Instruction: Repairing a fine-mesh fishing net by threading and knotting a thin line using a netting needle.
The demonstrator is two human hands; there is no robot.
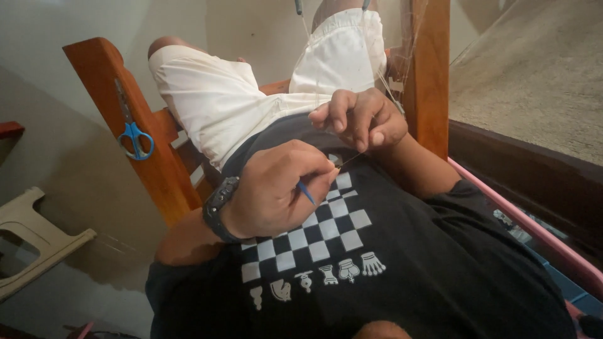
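Note:
My left hand (pixel 276 188), with a black watch on its wrist, is closed in front of my black chessboard-print shirt. It pinches a thin blue-handled tool (pixel 306 193), perhaps a needle or hook. My right hand (pixel 361 119) is just above and to the right, its fingertips pinched on a fine thread (pixel 352 158) that runs down to the left hand's fingertips. More fine threads (pixel 386 85) rise from the right hand past my white shorts (pixel 220 100).
Blue-handled scissors (pixel 133 139) hang on the orange wooden frame (pixel 107 81) at the left. A wooden post (pixel 430 69) stands right beside my right hand. Beige woven cloth (pixel 534 75) and a pink bar (pixel 521 220) lie to the right, and a beige plastic chair (pixel 31 238) at the far left.

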